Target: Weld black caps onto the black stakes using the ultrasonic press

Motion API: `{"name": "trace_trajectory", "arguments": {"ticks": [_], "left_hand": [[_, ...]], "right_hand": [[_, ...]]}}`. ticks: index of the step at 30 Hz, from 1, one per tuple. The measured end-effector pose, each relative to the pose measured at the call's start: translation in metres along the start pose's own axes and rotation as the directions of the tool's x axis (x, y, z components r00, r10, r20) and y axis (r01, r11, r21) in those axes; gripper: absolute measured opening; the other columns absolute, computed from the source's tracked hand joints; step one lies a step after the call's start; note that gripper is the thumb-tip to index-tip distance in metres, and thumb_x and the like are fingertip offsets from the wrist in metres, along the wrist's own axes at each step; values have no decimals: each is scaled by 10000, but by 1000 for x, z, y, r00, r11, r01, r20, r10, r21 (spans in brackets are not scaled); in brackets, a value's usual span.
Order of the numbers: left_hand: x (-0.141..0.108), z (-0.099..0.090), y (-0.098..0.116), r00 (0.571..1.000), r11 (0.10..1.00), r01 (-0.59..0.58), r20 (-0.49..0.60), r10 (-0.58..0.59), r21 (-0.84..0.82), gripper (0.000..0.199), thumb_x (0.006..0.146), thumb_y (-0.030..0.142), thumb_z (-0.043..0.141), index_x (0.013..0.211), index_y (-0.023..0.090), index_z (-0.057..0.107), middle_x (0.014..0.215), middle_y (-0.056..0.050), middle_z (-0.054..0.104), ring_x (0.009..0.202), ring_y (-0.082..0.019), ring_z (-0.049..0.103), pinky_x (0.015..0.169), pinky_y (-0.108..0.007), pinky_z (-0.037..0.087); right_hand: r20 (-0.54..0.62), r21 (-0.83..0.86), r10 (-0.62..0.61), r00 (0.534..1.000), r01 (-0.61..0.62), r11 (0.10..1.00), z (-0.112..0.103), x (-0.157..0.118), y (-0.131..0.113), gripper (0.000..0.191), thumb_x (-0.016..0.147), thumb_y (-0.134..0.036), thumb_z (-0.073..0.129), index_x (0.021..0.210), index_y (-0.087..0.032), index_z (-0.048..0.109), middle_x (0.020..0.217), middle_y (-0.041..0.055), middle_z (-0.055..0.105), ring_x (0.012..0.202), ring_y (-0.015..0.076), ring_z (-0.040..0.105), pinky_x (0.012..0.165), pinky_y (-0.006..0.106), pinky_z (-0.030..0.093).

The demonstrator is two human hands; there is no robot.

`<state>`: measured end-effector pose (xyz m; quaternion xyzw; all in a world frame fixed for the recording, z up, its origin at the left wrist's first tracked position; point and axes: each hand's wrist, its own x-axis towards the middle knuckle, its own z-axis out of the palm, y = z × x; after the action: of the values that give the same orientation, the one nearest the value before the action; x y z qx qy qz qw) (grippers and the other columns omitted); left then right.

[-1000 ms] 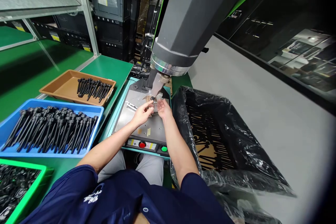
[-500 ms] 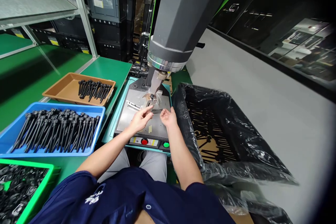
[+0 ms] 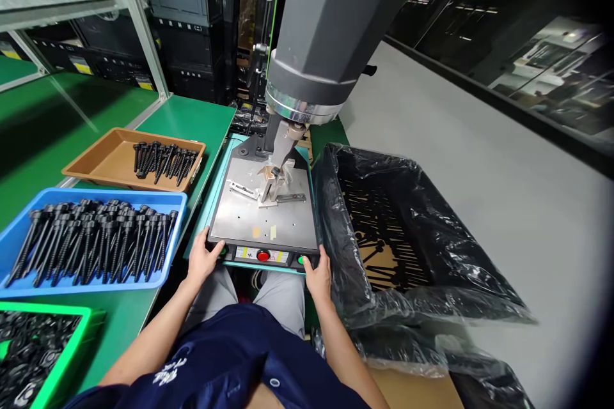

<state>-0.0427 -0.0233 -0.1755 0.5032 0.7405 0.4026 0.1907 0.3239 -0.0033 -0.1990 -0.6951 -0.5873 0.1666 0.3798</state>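
Note:
My left hand (image 3: 203,261) is at the front left corner of the press machine's base, its thumb on a green button (image 3: 223,250) and its fingers along the side. At the front right corner is my right hand (image 3: 318,276), thumb against the other green button (image 3: 301,260), fingers spread along the edge. Neither hand holds a loose part. On the metal plate (image 3: 249,220) stands a small fixture (image 3: 269,190) with a black part (image 3: 275,171) in its top. The machine's horn (image 3: 284,147) comes down right over that part; whether they touch, I cannot tell.
Left of the machine are a blue tray (image 3: 178,230) and a brown tray (image 3: 100,148) of black screw-like parts, and a green bin (image 3: 71,339) of black pieces. A plastic-lined box (image 3: 460,255) with similar long parts stands to the right. A red button (image 3: 263,255) is between the hands.
Both hands have left the fixture and come down and apart to the base's front corners, thumbs now on the green buttons. The black part stays in the fixture. The view has shifted slightly.

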Motion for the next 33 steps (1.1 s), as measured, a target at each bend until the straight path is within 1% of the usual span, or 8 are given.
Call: {"name": "trace_trajectory", "arguments": {"ticks": [3, 7, 14, 21, 25, 29, 31, 33], "left_hand": [[3, -6, -12, 995, 998, -61, 75, 64, -31, 725, 795, 519, 644, 1405, 168, 470, 1378, -161, 536, 1282, -324, 510, 1094, -484, 399], [4, -14, -21, 980, 989, -129, 146, 138, -69, 748, 787, 501, 660, 1438, 208, 434, 1411, -135, 515, 1306, -309, 491, 1108, -476, 386], [2, -11, -22, 985, 991, -114, 124, 121, -68, 747, 791, 503, 654, 1444, 216, 432, 1415, -129, 507, 1324, -311, 477, 1105, -463, 399], [4, -15, -17, 979, 995, -83, 182, 93, -60, 805, 764, 510, 668, 1465, 219, 401, 1446, -124, 481, 1320, -307, 483, 1106, -452, 398], [4, -15, -17, 981, 994, -81, 171, 93, -80, 793, 751, 517, 672, 1448, 228, 426, 1438, -114, 492, 1319, -306, 487, 1108, -446, 397], [5, -14, -15, 984, 994, -62, 161, 75, -85, 749, 748, 530, 675, 1397, 206, 485, 1398, -127, 524, 1296, -310, 506, 1099, -459, 407], [4, -15, -8, 993, 997, -35, 108, 42, -65, 697, 765, 527, 664, 1358, 189, 523, 1342, -138, 562, 1252, -314, 539, 1065, -471, 438], [3, -14, 5, 999, 998, -42, -10, 42, -45, 618, 803, 504, 635, 1321, 176, 555, 1305, -145, 579, 1229, -314, 549, 1043, -476, 455]], "right_hand": [[12, 31, 25, 1000, -25, 999, 7, 0, 10, 763, 843, -592, 537, 1436, -132, 399, 1363, 215, 502, 1279, 351, 483, 1044, 512, 406], [84, 55, -2, 996, -3, 998, 4, 0, 20, 802, 828, -601, 558, 1479, -180, 352, 1423, 194, 455, 1308, 348, 459, 1037, 505, 419], [71, 51, 21, 997, -24, 998, 5, -3, 23, 779, 837, -572, 564, 1491, -214, 340, 1430, 174, 458, 1312, 338, 458, 1046, 501, 411], [134, 108, 50, 990, -65, 992, 4, -3, 25, 831, 818, -580, 586, 1513, -228, 297, 1452, 160, 433, 1328, 324, 448, 1056, 487, 407], [136, 95, 62, 989, -76, 993, 2, -3, 22, 855, 818, -595, 583, 1522, -217, 278, 1448, 172, 431, 1333, 336, 438, 1064, 502, 390], [131, 85, 63, 989, -74, 994, 2, -3, 20, 857, 816, -593, 585, 1522, -215, 281, 1439, 171, 444, 1317, 339, 454, 1051, 498, 399], [122, 80, 62, 991, -72, 994, 2, -4, 20, 844, 819, -586, 582, 1521, -223, 285, 1435, 163, 452, 1308, 335, 464, 1041, 489, 408], [115, 81, 53, 992, -63, 995, 2, -4, 20, 833, 824, -580, 577, 1520, -226, 287, 1432, 157, 457, 1306, 327, 468, 1040, 478, 412]]}}
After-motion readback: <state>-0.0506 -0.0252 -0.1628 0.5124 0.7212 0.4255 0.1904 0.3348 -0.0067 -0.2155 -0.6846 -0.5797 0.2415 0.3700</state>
